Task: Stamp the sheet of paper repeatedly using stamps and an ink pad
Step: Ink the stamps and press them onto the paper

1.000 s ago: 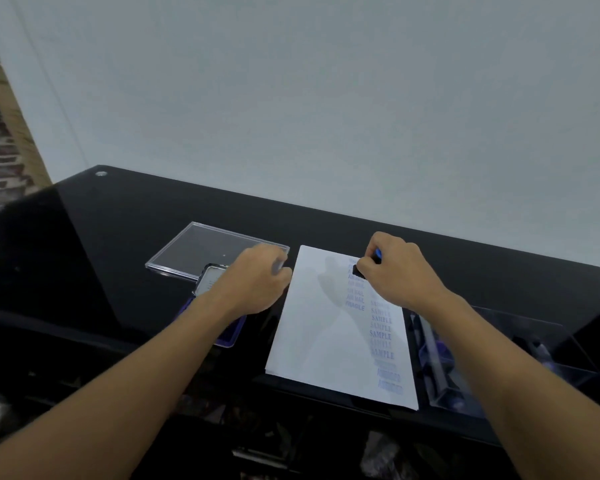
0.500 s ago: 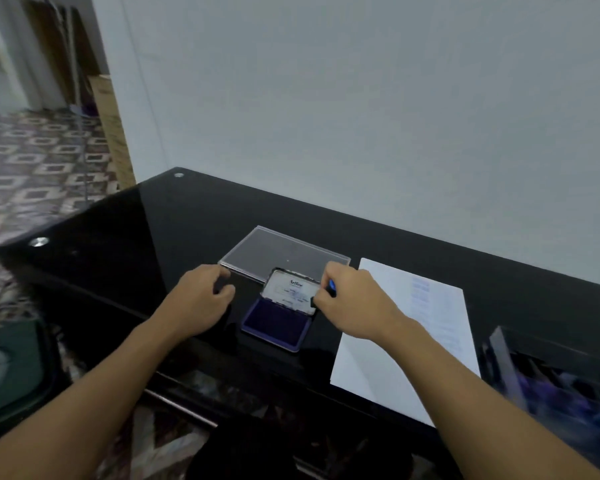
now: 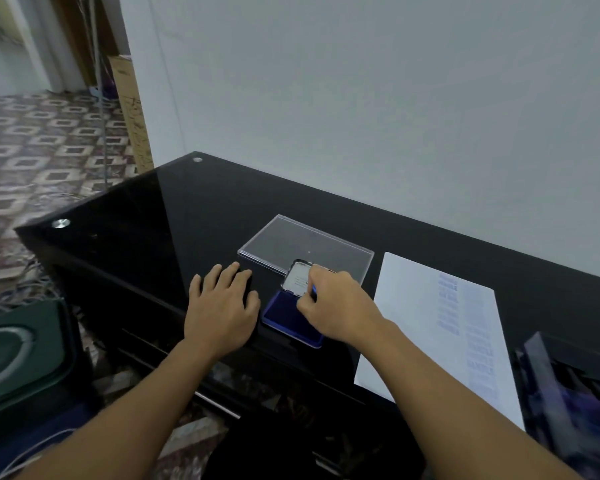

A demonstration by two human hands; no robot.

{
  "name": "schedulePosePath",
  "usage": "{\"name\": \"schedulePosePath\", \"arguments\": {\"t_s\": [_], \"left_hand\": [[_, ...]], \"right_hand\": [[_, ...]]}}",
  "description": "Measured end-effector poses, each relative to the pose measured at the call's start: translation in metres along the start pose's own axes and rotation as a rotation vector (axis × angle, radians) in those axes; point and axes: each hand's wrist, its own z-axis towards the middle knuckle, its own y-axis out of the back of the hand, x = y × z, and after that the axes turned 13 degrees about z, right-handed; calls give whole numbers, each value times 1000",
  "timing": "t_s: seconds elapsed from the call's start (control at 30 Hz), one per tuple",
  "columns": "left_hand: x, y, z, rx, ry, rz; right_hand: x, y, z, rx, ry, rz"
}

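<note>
An open blue ink pad (image 3: 280, 312) lies on the black glass table (image 3: 187, 209), its lid (image 3: 297, 279) raised at the back. My right hand (image 3: 333, 303) grips a small blue stamp (image 3: 313, 292) and holds it down over the pad. My left hand (image 3: 222, 303) rests flat on the table just left of the pad, fingers spread and straight. A white sheet of paper (image 3: 405, 327) lies to the right, with columns of blue stamped words (image 3: 448, 306) down its right half.
A clear plastic case (image 3: 291, 242) lies behind the ink pad. A clear box with dark blue items (image 3: 568, 393) stands at the right edge. The table's left corner drops to patterned floor; a dark round-topped object (image 3: 18, 351) sits low on the left.
My right hand carried the stamp from the paper leftwards to the ink pad. My left hand slid off the pad's left side and flattened on the table. The view swung left.
</note>
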Motion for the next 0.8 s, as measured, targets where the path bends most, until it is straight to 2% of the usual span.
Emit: {"name": "schedulePosePath", "arguments": {"t_s": [0.8], "left_hand": [[-3, -4, 1, -40, 42, 44]], "right_hand": [[-9, -27, 5, -113, 45, -25]]}}
